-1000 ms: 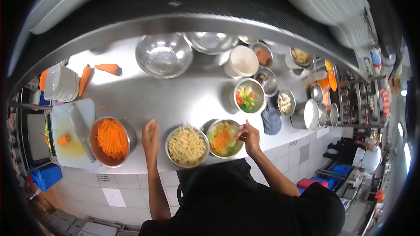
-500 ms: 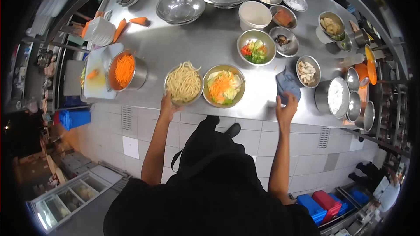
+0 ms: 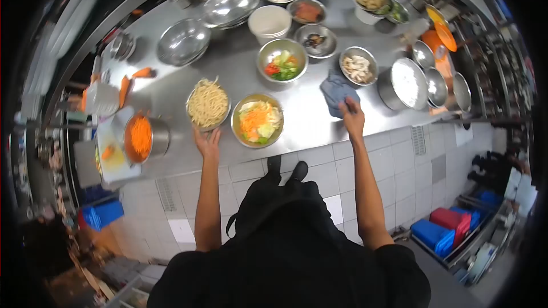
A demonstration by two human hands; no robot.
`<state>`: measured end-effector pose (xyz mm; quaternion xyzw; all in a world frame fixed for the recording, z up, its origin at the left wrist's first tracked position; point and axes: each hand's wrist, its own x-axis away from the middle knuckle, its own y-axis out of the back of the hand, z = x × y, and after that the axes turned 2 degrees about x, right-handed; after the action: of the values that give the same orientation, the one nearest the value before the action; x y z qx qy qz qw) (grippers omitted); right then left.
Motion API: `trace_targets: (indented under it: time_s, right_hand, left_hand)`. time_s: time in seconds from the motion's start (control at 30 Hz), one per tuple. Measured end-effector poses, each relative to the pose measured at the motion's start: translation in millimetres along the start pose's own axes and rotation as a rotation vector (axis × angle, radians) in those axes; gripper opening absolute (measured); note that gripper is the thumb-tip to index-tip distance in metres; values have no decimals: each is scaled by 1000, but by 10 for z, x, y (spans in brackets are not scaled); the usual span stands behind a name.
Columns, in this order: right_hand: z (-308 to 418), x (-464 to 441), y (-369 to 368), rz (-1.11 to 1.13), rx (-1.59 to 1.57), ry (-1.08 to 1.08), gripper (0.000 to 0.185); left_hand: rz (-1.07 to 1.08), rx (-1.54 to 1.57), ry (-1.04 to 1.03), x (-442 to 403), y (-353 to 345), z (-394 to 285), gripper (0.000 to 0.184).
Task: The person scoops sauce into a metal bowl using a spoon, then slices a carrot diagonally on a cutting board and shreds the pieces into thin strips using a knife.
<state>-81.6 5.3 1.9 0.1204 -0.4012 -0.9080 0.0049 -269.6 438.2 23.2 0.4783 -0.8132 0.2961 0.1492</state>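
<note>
My left hand (image 3: pixel 207 141) is at the near rim of a metal bowl of thick noodles (image 3: pixel 208 104), its fingers apart and touching or almost touching the bowl. My right hand (image 3: pixel 352 118) has its fingers closed on the near edge of a crumpled grey-blue cloth (image 3: pixel 337 92) lying on the steel table. Between the hands stands a bowl of shredded carrot and cabbage (image 3: pixel 260 120). Behind it is a bowl of chopped green, red and pale vegetables (image 3: pixel 282 63). A bowl of pale sliced pieces (image 3: pixel 358 67) sits just beyond the cloth.
To the left are a pot of shredded carrot (image 3: pixel 141 137), a cutting board (image 3: pixel 117 165) and whole carrots (image 3: pixel 124 88). Large empty bowls (image 3: pixel 184 43) and a white tub (image 3: pixel 269 23) stand farther back. A pot of white contents (image 3: pixel 406 82) is at right, near the table's front edge.
The camera view has turned, so the table appears tilted and shifted left. My left hand's fingers look more spread at the noodle bowl. My right hand remains at the cloth.
</note>
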Motion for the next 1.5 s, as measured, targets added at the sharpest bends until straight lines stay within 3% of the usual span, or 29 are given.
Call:
trace_targets:
  time_s: [0.07, 0.13, 0.2, 0.23, 0.3, 0.47, 0.53, 0.57, 0.67, 0.7, 0.77, 0.83, 0.87, 0.93, 1.0, 1.03, 1.07, 1.13, 1.17, 1.23, 1.3, 1.37, 1.43, 1.5]
  right_hand:
    - [-14, -339, 134, -137, -744, -680, 72]
    - [50, -674, 314, -182, -814, -702, 90]
    - [-216, -966, 230, -169, -636, -655, 69]
    - [-529, -1122, 152, -25, -643, -694, 40]
    - [-577, -1175, 150, 1, -625, -685, 24]
    - [15, -496, 442, 20, -523, -453, 26]
    - [596, -106, 571, 118, -534, -501, 26]
    - [689, 97, 538, 185, -585, -386, 25]
    - [1294, 368, 201, 252, -643, -508, 25]
    - [1266, 349, -10, 421, -572, -470, 26]
    - [1536, 323, -259, 464, -601, -465, 39]
    - [1606, 399, -301, 257, -513, -279, 40]
    - [1614, 420, -105, 261, -544, -300, 41]
    - [1505, 488, 236, 262, -638, -340, 43]
    - [1058, 686, 455, 280, -530, -387, 41]
    - [827, 803, 606, 271, -486, -459, 40]
    - [584, 944, 751, 263, -443, -530, 39]
    - [-110, 1384, 835, 70, -446, -480, 45]
    - [-360, 1533, 1002, 52, -430, -524, 47]
    - [-826, 1892, 1335, -4, -403, -570, 51]
    - [-1320, 2149, 1670, -16, -275, -696, 51]
    - [-1582, 2306, 2178, 57, -238, -862, 52]
    - [-1815, 2392, 2663, -17, -137, -807, 49]
    - [-2057, 2528, 3054, -130, -159, -877, 45]
  left_hand:
    - [-30, -29, -38, 292, -38, 117, 80]
    - [71, -352, 74, 511, -44, 245, 79]
    - [275, -519, 230, 715, -175, 369, 60]
    - [320, -495, 273, 771, -221, 445, 56]
    - [341, -469, 304, 806, -303, 549, 52]
    - [377, -323, 218, 758, -399, 583, 46]
    - [380, -331, 249, 737, -425, 558, 48]
    - [393, -338, 273, 711, -470, 570, 50]
    - [372, -294, 361, 614, -589, 591, 59]
    - [397, -276, 327, 580, -621, 616, 62]
    - [381, -228, 255, 512, -545, 702, 67]
    - [338, -296, 44, 385, -419, 780, 67]
    - [330, -384, -129, 327, -350, 796, 66]
    - [218, -413, -191, 318, -330, 577, 60]
    - [114, -469, -328, 438, -495, 316, 54]
    - [125, -534, -587, 363, -609, 257, 50]
    - [130, -588, -848, 336, -765, 240, 47]
    - [28, -660, -1040, 844, -1614, 61, 39]
    - [58, -639, -1037, 1063, -2019, 68, 39]
    - [367, -519, -922, 1452, -2809, 259, 31]
    - [645, -563, -975, 1469, -3604, 826, 27]
    - [848, -592, -843, 1691, -4402, 1510, 23]
    - [950, -939, -813, 2013, -5143, 2060, 35]
    - [1002, -1034, -801, 1934, -5845, 2733, 52]
